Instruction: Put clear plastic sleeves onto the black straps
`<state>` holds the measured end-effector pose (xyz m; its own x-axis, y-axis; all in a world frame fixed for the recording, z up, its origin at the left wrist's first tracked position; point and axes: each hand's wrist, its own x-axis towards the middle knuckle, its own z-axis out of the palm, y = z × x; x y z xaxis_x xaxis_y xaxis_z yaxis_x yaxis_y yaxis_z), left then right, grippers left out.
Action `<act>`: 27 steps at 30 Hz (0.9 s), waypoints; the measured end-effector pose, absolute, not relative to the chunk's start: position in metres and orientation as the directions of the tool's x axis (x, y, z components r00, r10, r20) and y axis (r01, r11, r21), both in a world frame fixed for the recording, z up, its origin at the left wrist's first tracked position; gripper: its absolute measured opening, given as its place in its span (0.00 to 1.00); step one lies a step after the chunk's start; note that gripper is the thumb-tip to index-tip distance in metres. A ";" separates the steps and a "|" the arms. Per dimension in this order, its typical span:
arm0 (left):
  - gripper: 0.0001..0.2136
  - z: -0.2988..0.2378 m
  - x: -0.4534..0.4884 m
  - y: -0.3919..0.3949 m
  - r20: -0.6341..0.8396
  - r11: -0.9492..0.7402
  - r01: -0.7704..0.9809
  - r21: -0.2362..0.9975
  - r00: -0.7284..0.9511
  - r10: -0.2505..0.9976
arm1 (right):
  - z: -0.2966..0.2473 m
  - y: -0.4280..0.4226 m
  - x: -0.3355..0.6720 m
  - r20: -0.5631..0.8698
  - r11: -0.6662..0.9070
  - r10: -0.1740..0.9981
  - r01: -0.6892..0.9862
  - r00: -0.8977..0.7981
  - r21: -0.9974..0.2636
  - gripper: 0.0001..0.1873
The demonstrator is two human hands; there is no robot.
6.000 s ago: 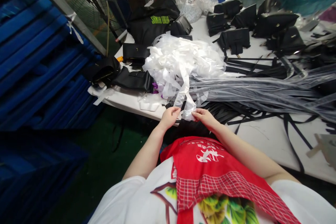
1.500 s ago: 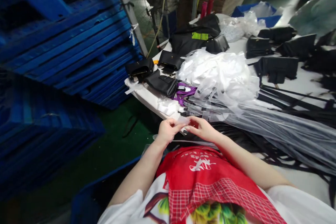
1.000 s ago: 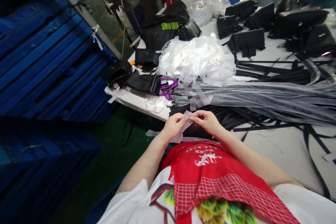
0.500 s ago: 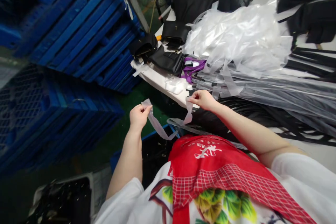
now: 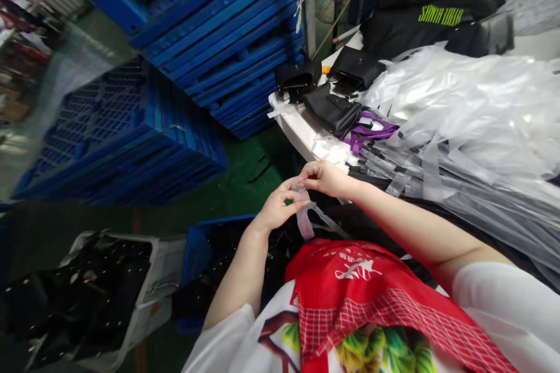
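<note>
My left hand (image 5: 277,207) and my right hand (image 5: 324,178) meet in front of my chest, at the near corner of the white table (image 5: 301,131). Both pinch a thin clear plastic strip (image 5: 304,218) whose loose end hangs down between them. Just right of my hands, long clear plastic sleeves (image 5: 472,192) with black straps inside lie across the table, under a heap of clear strips (image 5: 464,105).
Black bags (image 5: 332,108) and a purple strap (image 5: 367,131) lie at the table corner. Stacked blue pallets (image 5: 175,70) stand to the left. On the green floor sit a blue crate (image 5: 205,256) and a white crate (image 5: 105,285) of black items.
My hands were apart with the strip stretched between them half a second ago; now they have come together on it. My head has turned left and down, showing the floor crates.
</note>
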<state>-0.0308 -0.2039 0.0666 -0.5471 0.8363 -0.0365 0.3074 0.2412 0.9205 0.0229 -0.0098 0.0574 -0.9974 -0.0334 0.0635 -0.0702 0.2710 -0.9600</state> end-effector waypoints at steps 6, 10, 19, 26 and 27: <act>0.09 0.063 -0.023 -0.173 -0.114 0.254 0.295 0.921 -0.420 0.900 | 0.066 0.005 0.048 0.064 0.297 0.159 -0.014 -0.985 -0.955 0.13; 0.09 0.052 -0.022 -0.146 -0.139 0.270 0.431 0.861 -0.311 0.940 | 0.042 0.027 0.089 0.004 0.256 0.296 0.075 -0.955 -0.964 0.16; 0.14 -0.003 -0.027 -0.101 -0.382 0.447 0.473 0.760 -0.232 0.895 | -0.082 0.024 0.282 -0.662 -0.320 0.642 0.650 -0.386 -0.689 0.03; 0.14 -0.006 -0.005 -0.064 -0.378 0.374 0.528 0.762 -0.107 0.920 | -0.108 0.039 0.333 -0.667 -0.566 0.744 0.494 -0.039 -0.660 0.10; 0.14 -0.005 -0.003 -0.060 -0.376 0.369 0.526 0.766 -0.098 0.921 | -0.109 0.045 0.333 -0.661 -0.575 0.750 0.476 -0.019 -0.666 0.10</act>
<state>-0.0025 -0.0601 -0.0051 -0.0982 0.9213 -0.3762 0.5263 0.3690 0.7660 0.3335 0.0448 -0.1092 -0.0187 0.7503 -0.6609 0.4760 -0.5746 -0.6658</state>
